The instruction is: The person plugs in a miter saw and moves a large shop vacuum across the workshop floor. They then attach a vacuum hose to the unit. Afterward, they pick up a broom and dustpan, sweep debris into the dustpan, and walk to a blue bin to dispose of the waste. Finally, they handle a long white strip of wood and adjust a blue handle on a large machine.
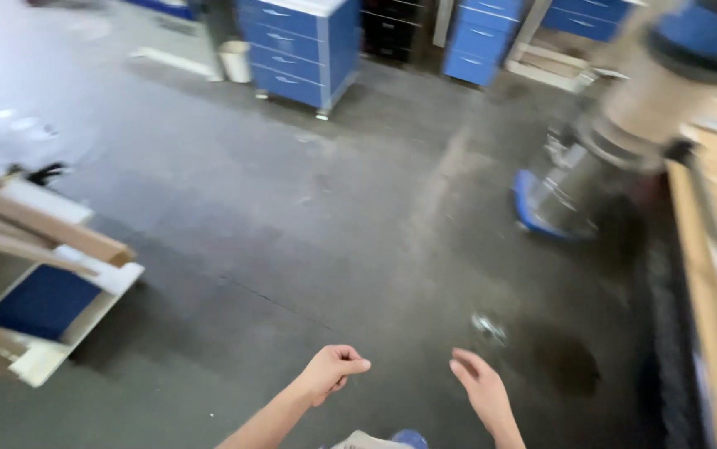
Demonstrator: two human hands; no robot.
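My left hand [331, 372] hangs low in the head view with its fingers curled into a loose fist, and it holds nothing. A little to its right, my right hand [483, 388] is open, fingers slightly apart and empty. Both hands hover over the dark grey concrete floor [292, 216], touching nothing. Nearest to my right hand is a small shiny scrap [488, 326] lying on the floor just above it.
Wooden boards and white-and-blue panels [42, 274] are stacked at the left. A metal-drum shop vacuum with a blue base [574, 187] stands at the right beside a wooden workbench edge [707, 316]. Blue drawer cabinets [300, 46] and a white bin [235, 60] line the far side.
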